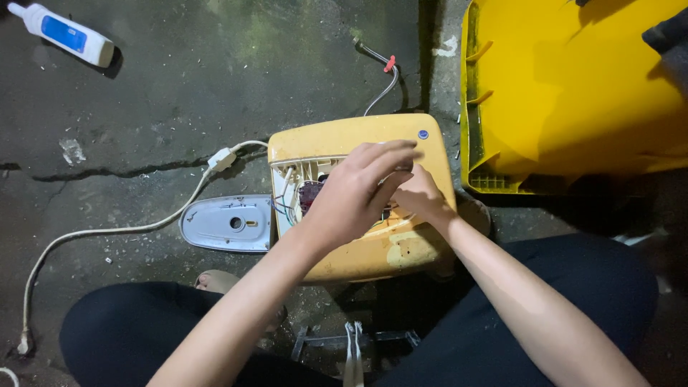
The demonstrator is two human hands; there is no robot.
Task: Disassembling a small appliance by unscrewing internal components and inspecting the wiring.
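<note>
A yellowed plastic appliance housing point(337, 140) lies on the concrete floor with its inside open, showing thin wires and a dark red part point(309, 193). My left hand point(355, 193) hovers over the opening with fingers stretched, partly covering my right hand point(423, 199), which reaches into the housing. Whether either hand holds something is hidden. A light grey cover plate point(229, 222) lies flat just left of the housing. A white cable point(115, 231) with a connector point(222, 158) runs from the housing to the left.
A yellow plastic bin point(573, 93) lies at the right. A white bottle with a blue label point(64, 34) lies at the top left. A grey hose with a red clip point(387, 72) runs behind the housing. My dark-trousered knees frame the bottom; a crack crosses the floor.
</note>
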